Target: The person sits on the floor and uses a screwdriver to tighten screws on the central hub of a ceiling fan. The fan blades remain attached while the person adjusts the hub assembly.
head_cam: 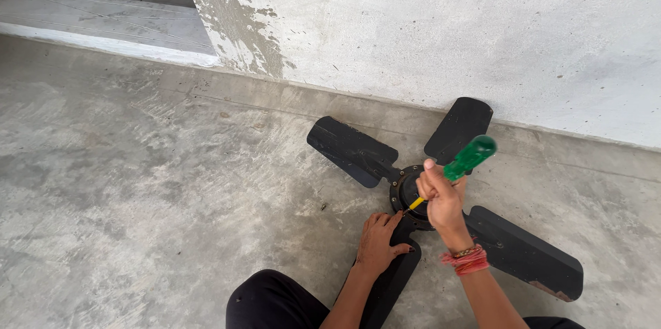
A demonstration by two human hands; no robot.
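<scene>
fingers of the right hand [441,198] wrap the green-handled screwdriver [463,161], its shaft slanting down-left to the black fan [358,150] hub on the floor; left hand [379,243] lies flat on a blade, just beside the tip.

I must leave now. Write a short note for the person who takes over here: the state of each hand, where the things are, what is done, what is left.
Right hand: grips the green-handled screwdriver, tip down at the fan hub.
Left hand: flat on the near blade, steadying it; holds nothing.
Black ceiling fan lies on the concrete floor by the wall. A small dark piece, perhaps a screw, lies left of the hub.
Done: cannot tell how many screws are out.
Left: all four blades are still attached.
</scene>
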